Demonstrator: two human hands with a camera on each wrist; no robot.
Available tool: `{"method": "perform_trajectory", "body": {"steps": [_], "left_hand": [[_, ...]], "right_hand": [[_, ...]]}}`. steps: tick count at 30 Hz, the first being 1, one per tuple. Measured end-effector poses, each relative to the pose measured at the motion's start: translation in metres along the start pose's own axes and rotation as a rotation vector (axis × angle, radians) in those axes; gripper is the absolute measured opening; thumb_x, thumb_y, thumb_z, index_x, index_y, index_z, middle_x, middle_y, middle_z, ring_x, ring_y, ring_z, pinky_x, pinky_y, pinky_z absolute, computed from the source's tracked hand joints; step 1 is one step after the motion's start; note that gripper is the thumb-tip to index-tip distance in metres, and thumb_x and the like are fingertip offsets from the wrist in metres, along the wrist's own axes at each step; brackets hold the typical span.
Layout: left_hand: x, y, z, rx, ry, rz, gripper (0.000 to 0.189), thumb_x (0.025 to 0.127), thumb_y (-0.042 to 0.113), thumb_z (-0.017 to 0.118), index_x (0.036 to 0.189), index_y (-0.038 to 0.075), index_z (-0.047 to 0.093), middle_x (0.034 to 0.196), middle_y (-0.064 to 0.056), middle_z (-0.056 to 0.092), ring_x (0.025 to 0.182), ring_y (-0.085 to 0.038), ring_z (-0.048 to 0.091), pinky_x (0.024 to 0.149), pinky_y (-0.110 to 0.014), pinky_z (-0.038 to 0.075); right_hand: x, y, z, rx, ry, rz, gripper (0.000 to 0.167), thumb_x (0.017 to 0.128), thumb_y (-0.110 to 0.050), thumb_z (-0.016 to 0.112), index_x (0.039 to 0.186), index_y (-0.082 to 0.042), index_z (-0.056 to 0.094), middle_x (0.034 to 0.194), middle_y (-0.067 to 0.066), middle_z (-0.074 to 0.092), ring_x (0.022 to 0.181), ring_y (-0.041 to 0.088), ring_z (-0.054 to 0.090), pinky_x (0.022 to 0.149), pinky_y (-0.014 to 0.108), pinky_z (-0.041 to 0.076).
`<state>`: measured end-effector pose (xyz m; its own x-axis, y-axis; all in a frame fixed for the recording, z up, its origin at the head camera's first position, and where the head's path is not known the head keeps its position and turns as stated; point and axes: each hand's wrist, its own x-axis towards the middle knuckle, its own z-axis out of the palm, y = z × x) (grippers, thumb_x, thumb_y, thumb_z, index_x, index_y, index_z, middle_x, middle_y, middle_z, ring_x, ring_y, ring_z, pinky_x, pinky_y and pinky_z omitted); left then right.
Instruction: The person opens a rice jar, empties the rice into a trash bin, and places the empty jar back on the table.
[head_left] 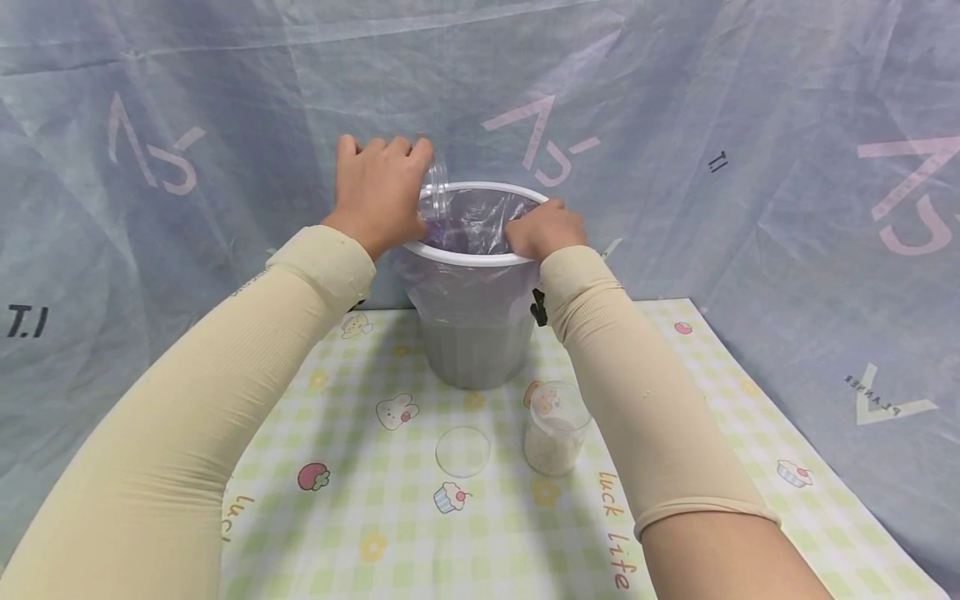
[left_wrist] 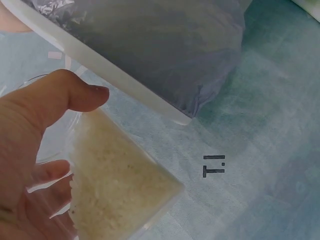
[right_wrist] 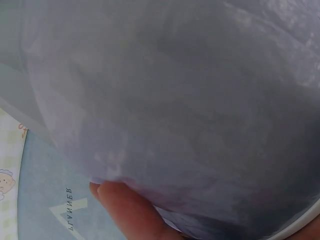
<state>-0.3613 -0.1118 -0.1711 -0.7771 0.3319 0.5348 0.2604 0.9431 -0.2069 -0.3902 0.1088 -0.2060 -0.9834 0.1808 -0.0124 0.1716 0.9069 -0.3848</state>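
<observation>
Left hand (head_left: pixel 381 187) grips a clear jar (left_wrist: pixel 120 175) between thumb and fingers; jar tilted, at the left side of the bin's white rim (head_left: pixel 474 259), pale grains inside. Right hand (head_left: pixel 549 229) grips the rim's right side, fingers curled over it and the plastic liner (head_left: pixel 483 215). Grey bin (head_left: pixel 480 354) stands on checked tablecloth (head_left: pixel 408 521). Nearer the person: second clear jar (head_left: pixel 553 446), also holding pale grains, upright; clear disc (head_left: pixel 462 452) lies flat just left of it.

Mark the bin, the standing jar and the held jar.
Bin (head_left: pixel 478 346): head view, grey lower wall.
Standing jar (head_left: pixel 553 440): head view, front wall.
Held jar (left_wrist: pixel 120 177): left wrist view, clear side wall.
</observation>
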Motion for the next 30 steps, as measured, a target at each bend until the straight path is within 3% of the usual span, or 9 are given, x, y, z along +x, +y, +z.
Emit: {"method": "perform_trajectory", "body": {"steps": [21,30], "left_hand": [[0.003,0.010,-0.011,0.004,-0.002,0.041,0.066,0.072,0.020,0.089,0.127,0.014,0.053,0.113,-0.006,0.061,0.090,-0.031,0.050,0.088,-0.051,0.025],[0.006,0.015,-0.013,0.039,-0.046,0.054,0.076,0.075,0.027,0.090,0.138,0.016,0.050,0.126,-0.007,0.061,0.100,-0.032,0.051,0.092,-0.052,0.026]], "right_hand": [[0.001,0.001,0.000,0.028,-0.012,0.019,0.091,0.098,-0.049,0.042,0.160,0.007,0.006,0.155,0.034,0.034,0.142,0.041,0.042,0.110,0.047,0.047],[0.001,0.001,-0.001,0.027,-0.012,0.015,0.092,0.097,-0.049,0.042,0.160,0.007,0.006,0.156,0.034,0.032,0.144,0.041,0.040,0.112,0.047,0.045]]}}
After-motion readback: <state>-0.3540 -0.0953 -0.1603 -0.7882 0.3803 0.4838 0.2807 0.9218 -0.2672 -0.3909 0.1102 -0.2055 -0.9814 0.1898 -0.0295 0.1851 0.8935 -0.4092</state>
